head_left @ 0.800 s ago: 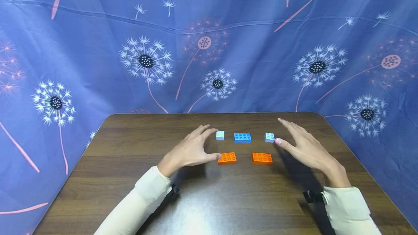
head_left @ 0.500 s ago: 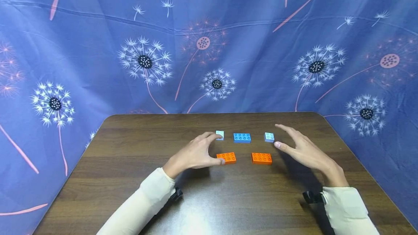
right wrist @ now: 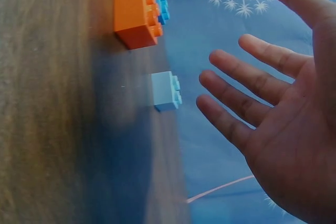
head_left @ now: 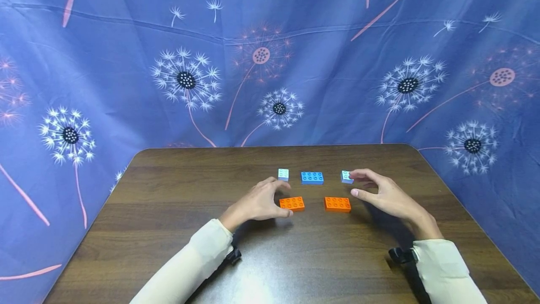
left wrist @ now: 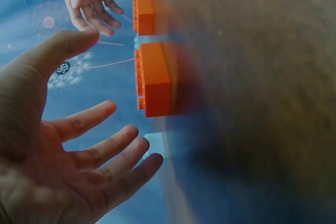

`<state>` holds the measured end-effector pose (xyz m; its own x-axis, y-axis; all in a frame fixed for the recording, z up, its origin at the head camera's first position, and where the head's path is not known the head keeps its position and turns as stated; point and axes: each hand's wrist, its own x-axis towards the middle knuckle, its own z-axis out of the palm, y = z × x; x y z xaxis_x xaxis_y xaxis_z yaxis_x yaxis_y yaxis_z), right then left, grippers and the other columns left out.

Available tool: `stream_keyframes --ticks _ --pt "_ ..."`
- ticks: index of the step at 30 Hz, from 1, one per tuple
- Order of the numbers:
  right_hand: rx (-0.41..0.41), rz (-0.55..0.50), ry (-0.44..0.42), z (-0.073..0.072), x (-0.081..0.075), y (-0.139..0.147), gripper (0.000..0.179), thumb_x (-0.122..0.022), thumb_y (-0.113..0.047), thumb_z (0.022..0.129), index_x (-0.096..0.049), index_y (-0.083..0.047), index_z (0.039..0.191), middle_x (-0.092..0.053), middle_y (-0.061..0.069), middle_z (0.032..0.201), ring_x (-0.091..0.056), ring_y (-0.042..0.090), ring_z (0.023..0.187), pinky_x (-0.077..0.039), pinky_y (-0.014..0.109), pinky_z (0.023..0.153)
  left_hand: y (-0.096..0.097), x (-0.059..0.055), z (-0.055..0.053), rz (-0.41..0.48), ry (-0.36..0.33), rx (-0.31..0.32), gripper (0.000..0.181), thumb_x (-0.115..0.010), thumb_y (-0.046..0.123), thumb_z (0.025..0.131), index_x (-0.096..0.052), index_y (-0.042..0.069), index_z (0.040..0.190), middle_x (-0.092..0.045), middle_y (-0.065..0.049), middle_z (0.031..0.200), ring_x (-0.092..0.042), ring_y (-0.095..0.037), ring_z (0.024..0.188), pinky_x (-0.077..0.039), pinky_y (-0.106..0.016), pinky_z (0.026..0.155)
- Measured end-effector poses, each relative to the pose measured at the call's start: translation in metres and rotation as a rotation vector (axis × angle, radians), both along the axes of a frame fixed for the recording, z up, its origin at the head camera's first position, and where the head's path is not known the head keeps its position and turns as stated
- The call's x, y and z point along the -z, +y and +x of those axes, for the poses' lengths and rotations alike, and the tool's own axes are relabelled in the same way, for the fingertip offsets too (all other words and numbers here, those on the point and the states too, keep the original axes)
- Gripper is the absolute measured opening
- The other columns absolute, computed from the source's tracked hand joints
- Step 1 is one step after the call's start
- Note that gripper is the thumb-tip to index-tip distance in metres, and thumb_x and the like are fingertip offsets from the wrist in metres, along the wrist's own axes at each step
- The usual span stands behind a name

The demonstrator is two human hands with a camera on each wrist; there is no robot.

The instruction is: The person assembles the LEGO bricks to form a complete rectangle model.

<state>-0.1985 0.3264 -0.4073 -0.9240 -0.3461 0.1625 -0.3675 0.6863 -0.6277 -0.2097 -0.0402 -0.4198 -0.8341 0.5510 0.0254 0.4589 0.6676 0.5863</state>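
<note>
My left hand [head_left: 257,202] hovers at the left orange brick [head_left: 292,204], thumb and fingers spread apart on either side of its left end and holding nothing. Behind that brick sits a small light blue brick [head_left: 283,175]. My right hand [head_left: 390,196] is beside the other small light blue brick [head_left: 347,177], its fingertips partly covering that brick in the head view. In the right wrist view a gap shows between the fingers and this small brick [right wrist: 165,91]. Between the small bricks lies a longer blue brick [head_left: 312,178]. A second orange brick [head_left: 337,204] lies in front of it.
All the bricks rest on a dark brown wooden table [head_left: 168,191]. Beyond its far edge hangs a blue cloth [head_left: 337,83] with a dandelion pattern. Black straps with small devices sit at both wrists.
My left hand has moved right and toward me, around the left orange brick. The right hand has shifted slightly left and lowered its fingers toward the small light blue brick. The bricks stay put.
</note>
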Motion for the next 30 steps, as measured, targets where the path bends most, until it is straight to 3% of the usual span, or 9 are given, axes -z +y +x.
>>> stream_keyframes --ticks 9,18,30 --pt "-0.069 -0.055 -0.084 -0.003 0.011 0.003 0.044 -0.072 -0.024 0.097 -0.06 -0.006 0.135 -0.07 0.016 0.13 -0.068 0.026 0.115 -0.055 0.036 0.098 0.009 0.009 -0.005 0.022 0.038 0.015 0.056 -0.089 0.031 0.073 -0.07 0.012 0.122 -0.071 -0.009 0.115 -0.065 -0.025 0.106 -0.05 -0.04 0.094" --pt "-0.105 -0.087 -0.131 -0.007 0.018 0.006 0.045 -0.074 -0.02 0.095 -0.06 -0.003 0.134 -0.07 0.016 0.126 -0.069 0.027 0.112 -0.055 0.03 0.095 0.014 0.017 -0.013 0.018 0.059 0.003 0.045 -0.091 0.024 0.072 -0.072 0.014 0.112 -0.071 -0.006 0.103 -0.061 -0.018 0.093 -0.047 -0.034 0.085" --pt "-0.142 -0.081 -0.143 -0.01 0.031 0.004 0.044 -0.08 -0.016 0.089 -0.064 -0.001 0.127 -0.072 0.017 0.121 -0.069 0.023 0.103 -0.056 0.028 0.088 0.021 0.015 -0.014 -0.04 0.033 -0.005 0.037 -0.09 0.017 0.074 -0.073 0.019 0.107 -0.072 0.002 0.093 -0.059 -0.008 0.079 -0.047 -0.025 0.073"
